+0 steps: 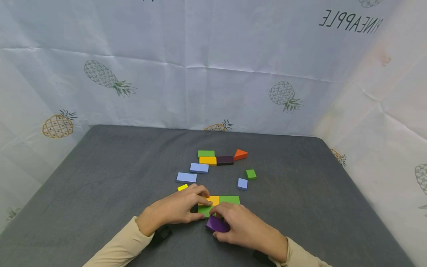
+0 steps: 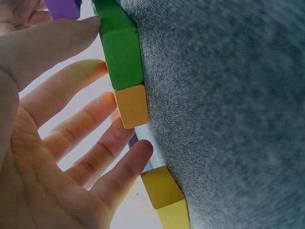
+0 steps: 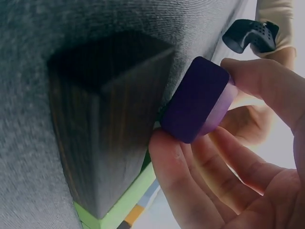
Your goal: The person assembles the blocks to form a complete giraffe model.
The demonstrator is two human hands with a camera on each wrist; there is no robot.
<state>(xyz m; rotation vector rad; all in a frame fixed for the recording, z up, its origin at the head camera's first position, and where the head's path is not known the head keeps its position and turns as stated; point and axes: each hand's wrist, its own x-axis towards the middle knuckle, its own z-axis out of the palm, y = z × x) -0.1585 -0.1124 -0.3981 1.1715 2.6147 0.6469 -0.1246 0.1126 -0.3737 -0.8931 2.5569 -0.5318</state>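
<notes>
My right hand [image 1: 245,226] pinches a purple block [image 1: 217,224] between thumb and fingers, tilted at the near side of a small group of blocks. That group has an orange block [image 1: 214,200], a green block [image 1: 229,200] beside it and another green block [image 1: 204,211] in front. On the group's left side is my left hand [image 1: 176,205], its fingers extended, touching the orange block and with the thumb at the front green one. A dark brown block [image 3: 109,124] stands close to the purple block in the right wrist view; the right hand hides it in the head view.
Farther back on the grey table [image 1: 116,178] lie two blue blocks [image 1: 199,168], a green block [image 1: 206,153], a yellow-orange block [image 1: 208,161], a dark block [image 1: 225,160] and an orange-red triangle [image 1: 241,154]. Small green [image 1: 251,174] and blue pieces [image 1: 242,184] sit right; a yellow block [image 1: 182,187] sits left.
</notes>
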